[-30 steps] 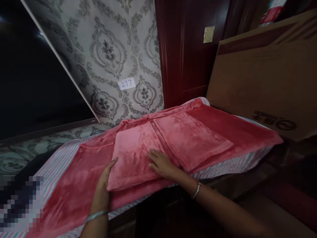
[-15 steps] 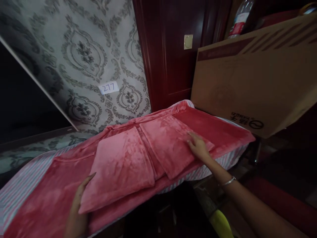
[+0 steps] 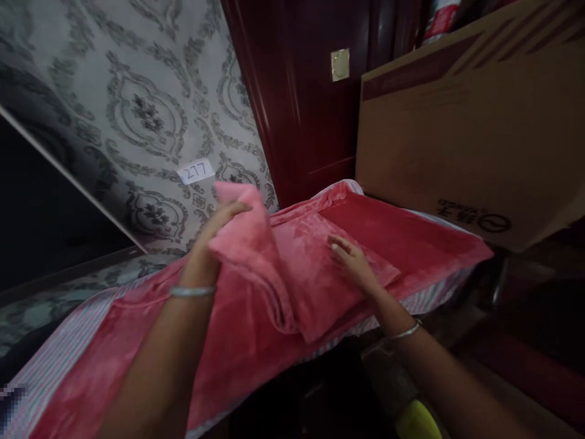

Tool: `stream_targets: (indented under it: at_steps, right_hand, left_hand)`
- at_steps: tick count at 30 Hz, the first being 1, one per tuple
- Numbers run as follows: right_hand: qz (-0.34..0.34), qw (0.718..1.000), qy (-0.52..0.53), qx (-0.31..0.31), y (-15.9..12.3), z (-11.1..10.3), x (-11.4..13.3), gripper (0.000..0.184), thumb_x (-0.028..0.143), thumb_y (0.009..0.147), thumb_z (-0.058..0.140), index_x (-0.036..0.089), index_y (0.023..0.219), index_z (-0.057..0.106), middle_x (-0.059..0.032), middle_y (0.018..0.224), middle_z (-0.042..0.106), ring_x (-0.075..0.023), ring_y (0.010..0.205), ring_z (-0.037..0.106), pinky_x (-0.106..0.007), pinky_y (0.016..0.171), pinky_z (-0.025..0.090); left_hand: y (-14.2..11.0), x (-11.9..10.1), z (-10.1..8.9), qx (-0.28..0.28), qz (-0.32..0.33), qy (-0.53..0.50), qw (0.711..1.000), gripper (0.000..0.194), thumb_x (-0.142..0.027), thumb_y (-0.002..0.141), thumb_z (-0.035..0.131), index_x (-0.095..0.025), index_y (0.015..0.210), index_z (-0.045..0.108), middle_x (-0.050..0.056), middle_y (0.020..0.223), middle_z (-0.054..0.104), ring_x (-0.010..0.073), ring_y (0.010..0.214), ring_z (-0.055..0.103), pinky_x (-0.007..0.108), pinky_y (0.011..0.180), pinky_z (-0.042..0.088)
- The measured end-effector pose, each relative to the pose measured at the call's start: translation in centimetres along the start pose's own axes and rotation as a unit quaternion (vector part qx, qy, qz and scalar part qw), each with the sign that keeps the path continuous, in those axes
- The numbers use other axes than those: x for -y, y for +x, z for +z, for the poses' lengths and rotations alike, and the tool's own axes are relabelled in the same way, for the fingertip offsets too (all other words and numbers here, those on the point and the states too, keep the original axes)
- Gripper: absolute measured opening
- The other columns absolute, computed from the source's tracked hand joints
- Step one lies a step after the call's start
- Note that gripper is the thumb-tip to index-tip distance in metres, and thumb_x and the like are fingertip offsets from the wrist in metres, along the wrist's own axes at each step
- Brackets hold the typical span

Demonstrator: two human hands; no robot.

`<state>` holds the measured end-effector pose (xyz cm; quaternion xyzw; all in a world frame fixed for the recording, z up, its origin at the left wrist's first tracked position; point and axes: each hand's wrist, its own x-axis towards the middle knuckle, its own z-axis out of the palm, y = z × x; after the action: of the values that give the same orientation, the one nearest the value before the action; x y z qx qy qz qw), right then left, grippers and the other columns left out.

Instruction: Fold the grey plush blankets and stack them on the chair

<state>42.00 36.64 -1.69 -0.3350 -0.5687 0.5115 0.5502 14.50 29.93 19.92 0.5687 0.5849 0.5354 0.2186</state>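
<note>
A folded pink plush cloth (image 3: pixel 256 244) is raised at its left half, tilting up over its right half. My left hand (image 3: pixel 223 221) grips the raised part, with the fingers on its upper outer face and the thumb hidden. The flat right half (image 3: pixel 304 262) lies on the covered surface. Over that half is my right hand (image 3: pixel 351 261), loosely open with its fingers stretched out; I cannot tell whether it touches the fabric. Below both lies a darker red plush cover (image 3: pixel 379 222) on a striped sheet (image 3: pixel 59 341).
A large cardboard box (image 3: pixel 457 140) stands behind the right end of the cover, with a bottle (image 3: pixel 441 21) beyond its top edge. Patterned wallpaper (image 3: pixel 150 116) with a paper label "277" (image 3: pixel 195 171) and a dark red door panel (image 3: pixel 301 91) rise behind. A dark screen (image 3: pixel 50 201) stands at left.
My left hand has lifted the left half of the pink cloth and swung it up and to the right. My right hand has shifted slightly left. The view has tilted a little.
</note>
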Motion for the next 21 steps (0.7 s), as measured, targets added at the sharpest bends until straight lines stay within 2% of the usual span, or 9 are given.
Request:
stream_targets:
  at_steps: [2,5,6,8,11,14,16,18,21]
  right_hand:
    - [0.051,0.997,0.061,0.009,0.4,-1.9,0.5,0.064,0.066,0.088,0.051,0.023,0.134,0.061,-0.0143,0.142,0.061,-0.0294,0.123,0.064,-0.049,0.099,0.054]
    - [0.099,0.992,0.075,0.026,0.4,-5.0,0.6,0.079,0.079,0.089,0.031,0.019,0.127,0.066,-0.0167,0.126,0.071,-0.0305,0.116,0.068,-0.048,0.096,0.056]
    - [0.111,0.991,0.07,0.034,0.3,-5.8,0.5,0.083,0.081,0.088,0.026,0.018,0.123,0.067,-0.0172,0.12,0.073,-0.0309,0.114,0.068,-0.048,0.096,0.056]
    - [0.129,0.988,0.074,0.05,0.0,-7.1,0.1,0.084,0.081,0.086,0.025,0.017,0.118,0.069,-0.0171,0.111,0.075,-0.0314,0.112,0.069,-0.048,0.094,0.057]
    - [0.143,0.983,0.101,0.061,-0.1,-7.7,-0.4,0.067,0.072,0.084,0.043,0.018,0.112,0.07,-0.0144,0.104,0.077,-0.0304,0.109,0.071,-0.047,0.093,0.057]
    - [0.139,0.981,0.122,0.055,0.2,-7.6,-0.4,0.044,0.051,0.075,0.062,0.021,0.106,0.071,-0.0094,0.099,0.078,-0.0274,0.1,0.072,-0.042,0.09,0.058]
    - [0.143,0.98,0.129,0.042,0.6,-7.7,-0.3,0.043,0.037,0.067,0.068,0.021,0.106,0.072,-0.0054,0.093,0.078,-0.023,0.085,0.072,-0.036,0.08,0.06]
    - [0.149,0.981,0.121,0.013,0.9,-8.1,-0.1,0.053,0.028,0.06,0.069,0.02,0.112,0.072,-0.0007,0.082,0.075,-0.017,0.065,0.066,-0.029,0.066,0.057]
    - [0.128,0.989,0.067,-0.04,0.9,-9.3,-0.1,0.068,0.026,0.06,0.068,0.02,0.128,0.067,0.0031,0.076,0.072,-0.0131,0.056,0.06,-0.025,0.058,0.052]
  left_hand:
    - [1.4,-0.9,7.2,0.085,-0.016,-0.044,0.995,0.02,-0.022,0.078,0.065,-0.014,0.096,0.067,0.007,0.107,0.072,0.0263,0.122,0.061,0.044,0.111,0.046]
    - [0.5,0.4,16.4,0.222,-0.066,-0.06,0.971,0.025,-0.03,0.08,0.07,-0.011,0.098,0.066,0.013,0.1,0.073,0.027,0.098,0.07,0.045,0.09,0.056]
    - [-0.3,1.4,18.3,0.279,-0.09,-0.047,0.955,0.024,-0.031,0.082,0.069,-0.01,0.094,0.067,0.014,0.096,0.073,0.0263,0.093,0.071,0.044,0.087,0.056]
    - [-1.8,3.7,20.0,0.301,-0.101,-0.019,0.948,0.02,-0.028,0.083,0.065,-0.009,0.086,0.07,0.012,0.089,0.074,0.026,0.09,0.071,0.043,0.089,0.054]
    - [-3.6,6.8,17.7,0.204,-0.064,-0.013,0.977,0.011,-0.017,0.074,0.071,-0.014,0.084,0.074,0.012,0.095,0.076,0.0282,0.1,0.069,0.045,0.103,0.049]
    - [-5.5,9.3,12.7,0.019,-0.02,-0.031,0.999,0.025,-0.017,0.068,0.077,-0.021,0.092,0.076,0.01,0.113,0.074,0.0294,0.117,0.063,0.044,0.114,0.041]
    - [-7.4,10.9,9.9,-0.083,-0.047,-0.057,0.994,0.035,-0.021,0.066,0.08,-0.023,0.101,0.074,0.009,0.125,0.07,0.0281,0.127,0.058,0.04,0.114,0.041]
    - [-9.7,12.3,8.4,-0.118,-0.123,-0.128,0.977,0.048,-0.029,0.066,0.083,-0.023,0.112,0.069,0.008,0.128,0.068,0.0257,0.121,0.062,0.037,0.105,0.049]
    - [-13.2,13.4,8.4,-0.051,-0.243,-0.255,0.934,0.061,-0.037,0.064,0.085,-0.021,0.119,0.064,0.008,0.12,0.072,0.0237,0.104,0.07,0.034,0.088,0.057]
